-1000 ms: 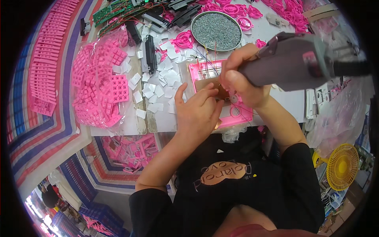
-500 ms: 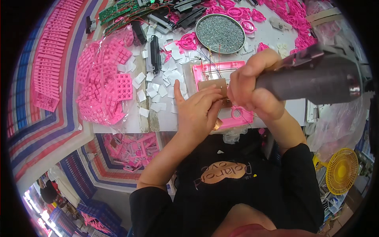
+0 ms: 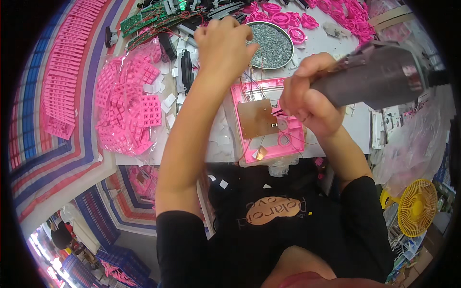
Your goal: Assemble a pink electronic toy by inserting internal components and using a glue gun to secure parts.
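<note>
Along your white desk (image 3: pixel 357 129), your right grip (image 3: pixel 313 98) is wrapped round a dark-grey cylindrical power tool (image 3: pixel 372 79); your left grip (image 3: pixel 225 45) hangs half-curled at a round metal dish (image 3: pixel 293 52), its hold impossible to tell. By the front edge, a flat brown board (image 3: pixel 258 118) lies on a pink plastic frame (image 3: pixel 276 152).

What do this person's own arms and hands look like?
The left hand and right hand are bare, with no gloves. The forearms are bare too, with no watch visible at either wrist. Loose, short black sleeves cover the upper arms.
</note>
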Demonstrator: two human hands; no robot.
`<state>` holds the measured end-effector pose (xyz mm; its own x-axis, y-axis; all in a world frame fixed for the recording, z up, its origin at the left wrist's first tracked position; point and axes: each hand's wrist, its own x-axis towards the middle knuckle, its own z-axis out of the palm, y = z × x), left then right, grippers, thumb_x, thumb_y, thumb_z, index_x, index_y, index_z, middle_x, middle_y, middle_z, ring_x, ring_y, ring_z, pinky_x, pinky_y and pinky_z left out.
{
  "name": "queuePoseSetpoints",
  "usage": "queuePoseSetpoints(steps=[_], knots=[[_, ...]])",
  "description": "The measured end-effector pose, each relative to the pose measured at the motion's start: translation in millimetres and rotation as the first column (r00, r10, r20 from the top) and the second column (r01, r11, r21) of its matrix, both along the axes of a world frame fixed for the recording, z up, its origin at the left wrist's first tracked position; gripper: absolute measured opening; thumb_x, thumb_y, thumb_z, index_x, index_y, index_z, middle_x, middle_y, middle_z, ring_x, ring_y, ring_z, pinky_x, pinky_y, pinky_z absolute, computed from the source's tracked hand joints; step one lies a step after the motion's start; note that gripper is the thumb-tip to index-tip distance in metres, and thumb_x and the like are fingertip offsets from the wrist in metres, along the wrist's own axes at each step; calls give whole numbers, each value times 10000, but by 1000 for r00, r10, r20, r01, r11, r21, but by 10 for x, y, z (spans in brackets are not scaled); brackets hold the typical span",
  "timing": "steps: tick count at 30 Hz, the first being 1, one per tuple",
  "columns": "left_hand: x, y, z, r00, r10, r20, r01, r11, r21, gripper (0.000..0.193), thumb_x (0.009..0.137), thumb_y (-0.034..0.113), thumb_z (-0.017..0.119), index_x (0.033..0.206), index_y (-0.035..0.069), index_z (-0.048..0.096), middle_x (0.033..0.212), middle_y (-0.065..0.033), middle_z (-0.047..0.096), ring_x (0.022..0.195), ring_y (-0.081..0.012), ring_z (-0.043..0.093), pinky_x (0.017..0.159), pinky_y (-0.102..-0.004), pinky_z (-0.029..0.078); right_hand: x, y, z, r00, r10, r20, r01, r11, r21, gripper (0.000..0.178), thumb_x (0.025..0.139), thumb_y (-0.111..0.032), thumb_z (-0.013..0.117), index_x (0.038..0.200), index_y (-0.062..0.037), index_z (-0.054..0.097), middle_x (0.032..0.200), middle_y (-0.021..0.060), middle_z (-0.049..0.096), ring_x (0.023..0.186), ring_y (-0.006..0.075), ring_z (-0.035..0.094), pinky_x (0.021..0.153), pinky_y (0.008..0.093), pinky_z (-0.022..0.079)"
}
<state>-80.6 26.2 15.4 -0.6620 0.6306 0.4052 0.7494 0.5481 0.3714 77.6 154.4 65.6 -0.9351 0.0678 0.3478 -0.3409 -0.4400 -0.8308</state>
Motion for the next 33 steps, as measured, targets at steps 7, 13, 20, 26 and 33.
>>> queuePoseSetpoints(steps=[7,13,20,26,33], knots=[[-156,389,-186,997,7,-80,-29,958,-287,186,834,244,645,879,142,794,986,-81,701,1052,-285,595,941,-571,344,92,31,-138,999,33,2,-34,999,35,310,869,-48,663,1143,15,531,696,46,580,545,101,557,509,255,465],[-176,411,-222,995,54,-89,-70,980,-187,186,850,232,626,827,123,774,878,-81,723,967,-267,639,909,-521,349,190,-167,-209,990,122,72,-134,969,206,309,915,-120,675,1133,-27,477,633,25,515,536,118,505,540,304,459],[209,-35,115,983,-4,184,-23,989,149,202,856,220,625,719,80,676,710,-90,675,799,-295,648,844,-497,365,205,-277,-223,978,188,94,-210,892,399,239,922,-71,661,1053,-53,463,703,58,553,625,150,553,578,321,462],[876,-701,117,992,-59,115,25,960,277,133,835,192,693,742,125,626,726,-8,620,794,-239,595,865,-476,330,251,-235,-259,984,165,61,-164,735,658,217,930,-47,642,1013,-59,441,725,75,563,643,151,566,593,322,469],[1536,-962,-110,970,-90,224,36,971,238,93,789,140,762,851,159,697,819,43,645,848,-171,592,903,-451,295,125,-346,8,981,188,-39,-173,954,244,303,945,-196,673,1118,-66,462,655,19,522,541,107,499,504,271,422]])
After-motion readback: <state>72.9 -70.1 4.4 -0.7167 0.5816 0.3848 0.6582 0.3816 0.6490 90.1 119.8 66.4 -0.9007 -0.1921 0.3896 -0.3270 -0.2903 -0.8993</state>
